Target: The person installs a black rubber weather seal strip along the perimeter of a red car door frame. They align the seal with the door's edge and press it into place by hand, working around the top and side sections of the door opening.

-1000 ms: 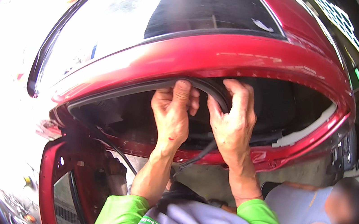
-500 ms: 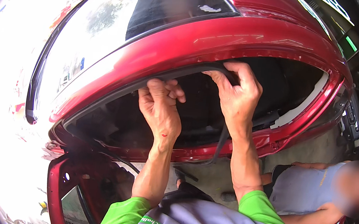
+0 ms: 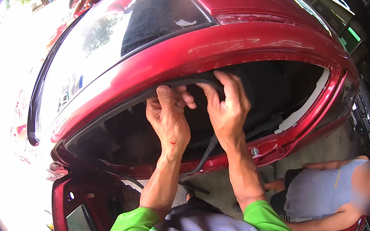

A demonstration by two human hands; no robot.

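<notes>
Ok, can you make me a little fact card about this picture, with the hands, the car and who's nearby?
Left hand: thumb up at the black strip; grip hard to tell
Right hand: thumb and fingers around the black strip
Sleeves: bright green
Car: shiny red
Door: red, open, lower left
Nearby person: at the right, greyish top

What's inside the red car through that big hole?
Mostly a dark cabin, with a whitish band at the right. The left hand, right hand and black strip cover some; shadow hides the rest.
</notes>
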